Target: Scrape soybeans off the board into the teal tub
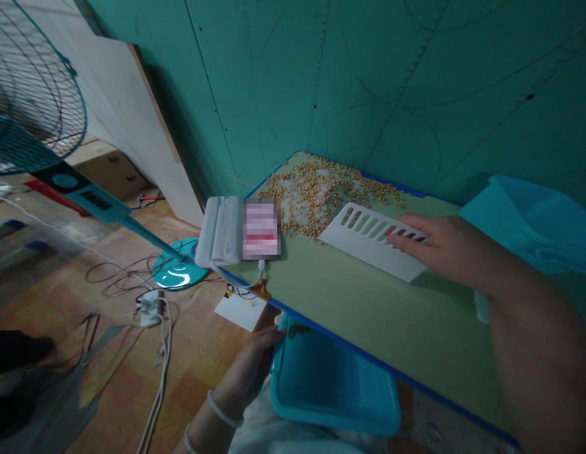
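My right hand grips a flat white plastic board by its slotted upper edge, tilted over the pale green tabletop. Left of the board lies a pile of tan, round, soybean-like beans mixed with a whitish grainy material. My left hand is closed at the left rim of a blue plastic bin held below the table's front edge. Some of its fingertips are hidden at the rim. The bin's visible inside is mostly bare, with a few small dark bits near its upper left.
A white device and a phone-like, blurred-out screen rest on the table's left end. Another blue container stands right. At left are a fan, a power strip and loose cables. A green wall rises behind.
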{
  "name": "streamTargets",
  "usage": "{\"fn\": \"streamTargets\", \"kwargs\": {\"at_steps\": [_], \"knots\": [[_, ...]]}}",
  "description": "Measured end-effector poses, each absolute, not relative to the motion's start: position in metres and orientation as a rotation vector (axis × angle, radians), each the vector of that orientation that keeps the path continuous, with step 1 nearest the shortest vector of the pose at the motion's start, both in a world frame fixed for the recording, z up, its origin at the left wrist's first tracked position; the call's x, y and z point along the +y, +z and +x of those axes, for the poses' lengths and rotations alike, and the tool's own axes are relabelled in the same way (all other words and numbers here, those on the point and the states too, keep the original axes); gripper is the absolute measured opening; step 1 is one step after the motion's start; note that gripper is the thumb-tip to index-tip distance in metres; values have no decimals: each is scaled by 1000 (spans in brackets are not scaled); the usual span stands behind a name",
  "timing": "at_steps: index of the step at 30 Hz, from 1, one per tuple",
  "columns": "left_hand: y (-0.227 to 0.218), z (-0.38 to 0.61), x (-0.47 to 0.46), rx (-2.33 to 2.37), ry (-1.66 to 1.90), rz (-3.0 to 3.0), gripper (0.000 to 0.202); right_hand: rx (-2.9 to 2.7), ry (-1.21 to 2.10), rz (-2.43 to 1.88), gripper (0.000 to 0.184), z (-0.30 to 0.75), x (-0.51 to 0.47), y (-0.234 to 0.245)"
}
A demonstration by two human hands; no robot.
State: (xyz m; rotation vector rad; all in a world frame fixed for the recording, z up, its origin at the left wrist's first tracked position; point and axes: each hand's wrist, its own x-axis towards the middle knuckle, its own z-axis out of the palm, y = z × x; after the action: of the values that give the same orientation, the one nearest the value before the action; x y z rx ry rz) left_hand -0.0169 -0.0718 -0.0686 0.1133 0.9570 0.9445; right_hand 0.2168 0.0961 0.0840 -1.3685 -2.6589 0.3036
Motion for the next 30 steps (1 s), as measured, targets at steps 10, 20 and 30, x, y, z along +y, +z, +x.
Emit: {"fn": "streamTargets", "kwargs": {"at_steps": [10, 20, 30], "knots": [[-69, -16, -71, 988, 932, 87, 30, -2680, 300, -1386, 25, 217, 97, 84], [-70, -15, -73, 976, 974, 189, 28, -2689, 371, -1348, 24, 217, 96, 84], [-66, -16, -75, 984, 953, 161, 26, -2780, 484, -1288, 25, 216, 94, 84]]}}
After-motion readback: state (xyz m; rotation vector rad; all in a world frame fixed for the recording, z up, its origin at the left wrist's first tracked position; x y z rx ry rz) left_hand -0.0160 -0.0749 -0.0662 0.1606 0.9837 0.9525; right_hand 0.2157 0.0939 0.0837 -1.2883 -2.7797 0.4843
